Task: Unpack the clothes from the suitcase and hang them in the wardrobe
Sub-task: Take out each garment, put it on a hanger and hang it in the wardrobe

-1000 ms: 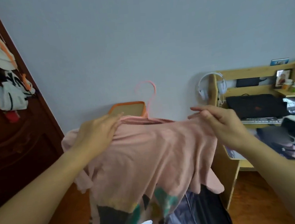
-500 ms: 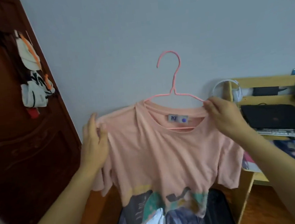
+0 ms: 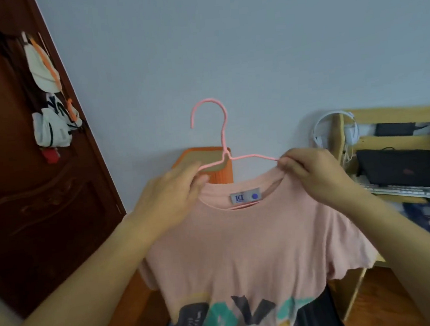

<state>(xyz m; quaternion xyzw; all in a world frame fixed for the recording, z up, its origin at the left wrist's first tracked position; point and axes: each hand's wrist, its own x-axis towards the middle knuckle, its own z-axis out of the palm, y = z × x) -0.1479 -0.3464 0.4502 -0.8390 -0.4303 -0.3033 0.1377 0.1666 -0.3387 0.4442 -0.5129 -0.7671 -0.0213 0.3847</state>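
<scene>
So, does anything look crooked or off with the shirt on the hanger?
Slightly: the pink T-shirt isn't fully seated. Both arms of the pink hanger still show above the collar, where the left hand and right hand pinch it. No damage visible.

shirt (image 3: 253, 242) on hanger (image 3: 222, 126), desk (image 3: 385, 116) right, perhaps behind.

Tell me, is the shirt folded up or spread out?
Spread out. The shirt hangs flat from the hanger, collar pinched by both hands, print showing.
</scene>
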